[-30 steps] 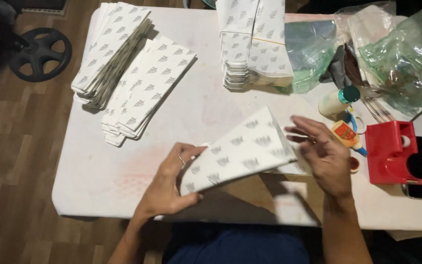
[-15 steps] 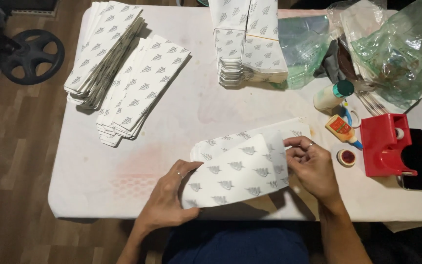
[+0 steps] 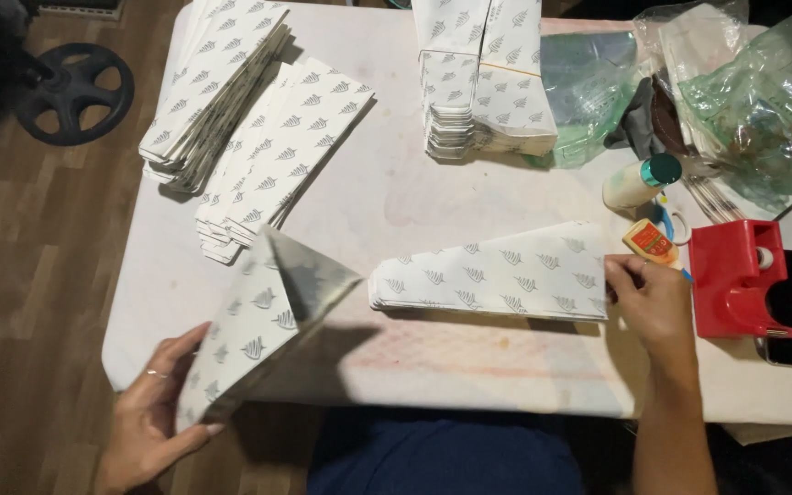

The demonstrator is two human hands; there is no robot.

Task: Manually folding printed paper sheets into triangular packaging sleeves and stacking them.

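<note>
- Folded paper sheet (image 3: 263, 330), white with grey leaf print: at 8 o'clock of the table (image 3: 396, 192), lifted off its front edge, gripped by the left hand (image 3: 153, 417), fingers closed on its lower end.
- Flat stack of printed sheets (image 3: 497, 272): lying at table centre, toward 4 o'clock; right hand (image 3: 653, 302) pinches its right end.
- Red tape holder (image 3: 735, 280): 3 o'clock, just beside the right hand.
- Sheet piles (image 3: 249, 137): 10 o'clock.
- Upright bundle (image 3: 483, 73): 12 o'clock.
</note>
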